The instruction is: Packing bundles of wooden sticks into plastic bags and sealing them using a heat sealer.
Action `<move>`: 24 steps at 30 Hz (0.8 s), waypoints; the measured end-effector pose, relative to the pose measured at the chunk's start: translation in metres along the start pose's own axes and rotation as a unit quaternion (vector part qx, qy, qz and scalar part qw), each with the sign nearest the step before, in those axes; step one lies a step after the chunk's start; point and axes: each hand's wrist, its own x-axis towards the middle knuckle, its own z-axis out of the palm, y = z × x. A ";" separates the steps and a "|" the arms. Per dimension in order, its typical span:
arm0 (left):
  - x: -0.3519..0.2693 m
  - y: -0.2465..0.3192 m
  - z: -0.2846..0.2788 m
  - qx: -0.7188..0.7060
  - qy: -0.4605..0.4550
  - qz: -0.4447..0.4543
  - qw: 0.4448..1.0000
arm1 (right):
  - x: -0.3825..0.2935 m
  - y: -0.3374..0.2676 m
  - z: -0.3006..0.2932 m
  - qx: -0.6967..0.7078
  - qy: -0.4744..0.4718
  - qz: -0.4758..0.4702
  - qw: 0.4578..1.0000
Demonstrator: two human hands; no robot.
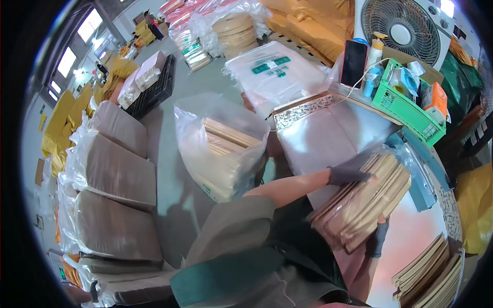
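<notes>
My left hand (350,173), in a grey glove with bare fingertips, grips the upper left side of a bundle of flat tan pieces (366,200). Clear plastic covers part of this bundle, which is tilted above the white work table (404,223). From below, my right hand (379,236), gloved the same way, holds the bundle's lower right edge. A second stack of flat tan pieces (427,273) stands at the table's near right. Just beyond the held bundle lies a long blue-grey metal device (421,184) with clear film beside it.
A large clear bag (227,154) of tan bundles stands left of the table. Wrapped packs (115,227) line the floor at far left. A green plastic basket (408,104), a phone (353,63) and a box fan (402,32) are at the back right. People are far off.
</notes>
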 end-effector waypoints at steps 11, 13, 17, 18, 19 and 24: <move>-0.158 0.062 -0.035 0.203 0.172 -0.126 0.955 | 0.000 0.008 0.112 0.054 -0.050 0.055 0.996; -0.220 0.091 -0.066 0.220 0.276 0.035 0.935 | 0.019 -0.033 0.146 -0.068 -0.090 -0.013 0.993; -0.332 0.156 -0.126 0.681 0.484 -0.138 0.531 | 0.071 -0.104 0.234 0.209 -0.380 0.019 0.901; -0.351 0.164 -0.131 0.723 0.481 -0.241 0.433 | 0.085 -0.116 0.253 0.296 -0.462 0.030 0.836; -0.389 0.151 -0.151 0.759 0.457 -0.248 0.392 | 0.096 -0.122 0.274 0.380 -0.540 0.044 0.749; -0.433 0.135 -0.164 0.649 0.523 -0.309 0.458 | 0.134 -0.116 0.377 0.168 -0.269 -0.128 0.940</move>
